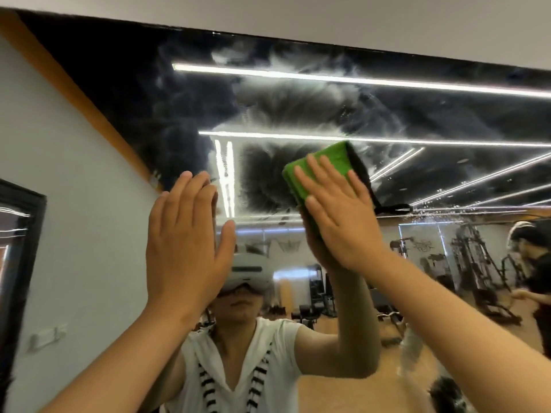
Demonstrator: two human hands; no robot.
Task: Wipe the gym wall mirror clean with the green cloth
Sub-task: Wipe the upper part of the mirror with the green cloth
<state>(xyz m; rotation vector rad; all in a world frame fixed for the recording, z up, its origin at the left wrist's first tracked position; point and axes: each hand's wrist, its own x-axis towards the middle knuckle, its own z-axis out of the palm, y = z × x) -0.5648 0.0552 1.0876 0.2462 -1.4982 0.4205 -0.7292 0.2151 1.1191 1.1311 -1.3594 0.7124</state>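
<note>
The wall mirror (298, 93) fills the upper and right part of the head view; white cleaning streaks smear its upper area. My right hand (343, 216) presses a folded green cloth (325, 162) flat against the glass with straight fingers. A dark edge of the cloth hangs to the right. My left hand (185, 242) is raised with straight fingers, flat at the glass near the mirror's left edge, holding nothing. My own reflection shows below both hands.
A white wall (74, 204) with an orange strip borders the mirror on the left, with a black frame (18, 263) at the far left. Reflected gym machines (477, 263) and another person (533, 278) appear at the right.
</note>
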